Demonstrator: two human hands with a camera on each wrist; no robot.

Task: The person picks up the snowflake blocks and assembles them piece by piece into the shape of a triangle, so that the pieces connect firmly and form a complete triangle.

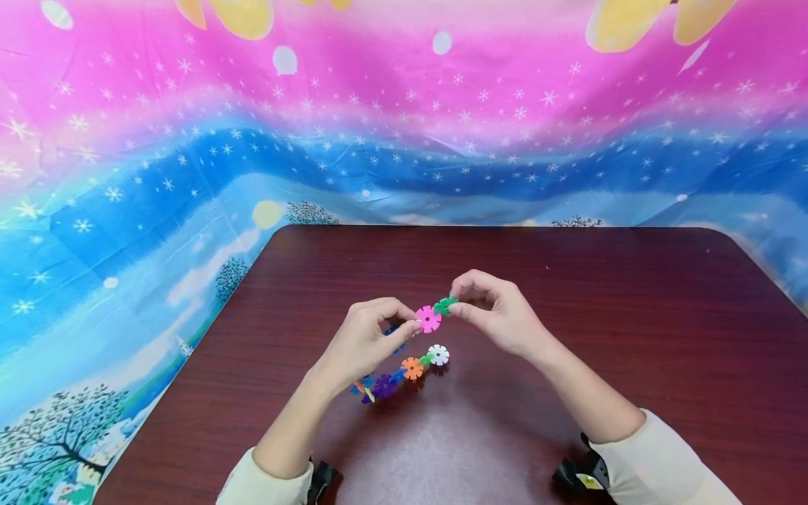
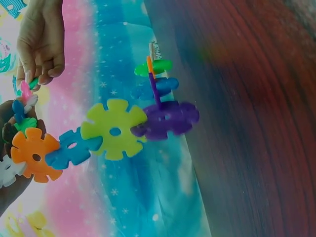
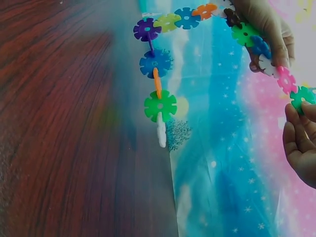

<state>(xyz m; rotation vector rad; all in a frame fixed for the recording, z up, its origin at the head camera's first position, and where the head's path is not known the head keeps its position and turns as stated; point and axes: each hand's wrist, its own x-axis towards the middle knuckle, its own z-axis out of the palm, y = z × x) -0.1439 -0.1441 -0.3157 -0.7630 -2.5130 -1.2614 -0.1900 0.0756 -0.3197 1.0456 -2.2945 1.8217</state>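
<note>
My left hand (image 1: 362,337) pinches a chain of slotted plastic snowflake discs near its upper end, by a white disc (image 3: 267,66) beside the pink disc (image 1: 428,319). Between finger and thumb, my right hand (image 1: 499,308) holds a green disc (image 1: 445,305). That green disc meets the pink one at the rim; how deeply their slots engage is hard to tell. From the left hand the chain hangs in a curve, through an orange disc (image 2: 35,155), a yellow-green disc (image 2: 114,129) and a purple disc (image 2: 168,120), to a white end disc (image 1: 438,355).
A dark red-brown table (image 1: 631,337) lies beneath both hands. Behind it and to the left hangs a pink and blue cloth (image 1: 404,105) with snowflake prints. Black straps (image 1: 581,473) show at the sleeve cuffs.
</note>
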